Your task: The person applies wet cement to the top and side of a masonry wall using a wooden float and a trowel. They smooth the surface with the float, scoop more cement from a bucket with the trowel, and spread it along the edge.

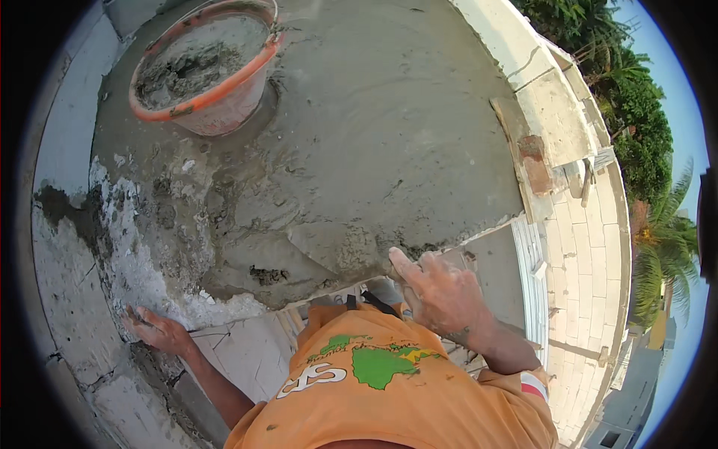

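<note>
My right hand (443,295) grips the handle of a trowel, index finger stretched forward. The trowel's blade (333,251), coated in grey mortar, lies flat on the near edge of a wet cement slab (389,127). My left hand (155,329) rests flat, fingers spread, on the rough white edge of the slab at lower left and holds nothing. An orange-rimmed basin (206,75) with grey mortar in it stands on the wet cement at the far left. My orange shirt fills the lower middle of the view.
A white parapet (550,112) runs along the slab's right side, with a wooden board (516,150) and a brick (535,161) against it. Cracked white wall (67,284) lies at left. Far below are pale tiled paving (587,262) and palm trees (658,254).
</note>
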`<state>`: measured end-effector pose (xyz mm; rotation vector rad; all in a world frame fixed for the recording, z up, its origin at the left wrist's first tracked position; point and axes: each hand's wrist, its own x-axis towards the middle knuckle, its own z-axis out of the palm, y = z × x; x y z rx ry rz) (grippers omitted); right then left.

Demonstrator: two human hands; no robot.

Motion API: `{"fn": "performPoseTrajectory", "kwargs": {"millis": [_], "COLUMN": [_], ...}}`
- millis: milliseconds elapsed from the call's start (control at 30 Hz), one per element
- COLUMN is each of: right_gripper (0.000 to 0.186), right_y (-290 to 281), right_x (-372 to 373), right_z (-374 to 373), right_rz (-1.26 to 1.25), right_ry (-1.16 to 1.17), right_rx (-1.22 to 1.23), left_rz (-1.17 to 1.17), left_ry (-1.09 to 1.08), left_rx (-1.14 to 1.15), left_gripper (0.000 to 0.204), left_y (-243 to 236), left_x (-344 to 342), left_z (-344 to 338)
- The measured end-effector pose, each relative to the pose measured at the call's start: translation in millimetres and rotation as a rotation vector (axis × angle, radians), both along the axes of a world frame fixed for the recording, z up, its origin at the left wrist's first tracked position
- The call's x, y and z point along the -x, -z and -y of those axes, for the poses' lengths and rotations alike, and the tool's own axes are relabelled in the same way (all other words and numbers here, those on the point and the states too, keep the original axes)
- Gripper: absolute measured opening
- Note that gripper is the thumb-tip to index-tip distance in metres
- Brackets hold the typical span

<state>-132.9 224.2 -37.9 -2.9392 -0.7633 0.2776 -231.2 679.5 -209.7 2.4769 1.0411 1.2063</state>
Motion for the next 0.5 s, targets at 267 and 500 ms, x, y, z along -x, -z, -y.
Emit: {"fn": "performPoseTrajectory", "kwargs": {"millis": [267, 500], "right_gripper": [0.062, 0.063], "right_y": [0, -1], "right_x": [4, 11], "right_z": [35, 60], "right_rz": [-0.132, 0.126], "right_ry": [0.278, 0.456], "right_rx": [0.104, 0.096], "left_rz": [0.009, -0.012], "left_ry": [0.035, -0.024], "left_rx": [0.031, 0.011], "left_gripper": [0.060, 0.050], "left_y": [4, -12], "left_x": [-27, -10], "left_z": [11, 8]}}
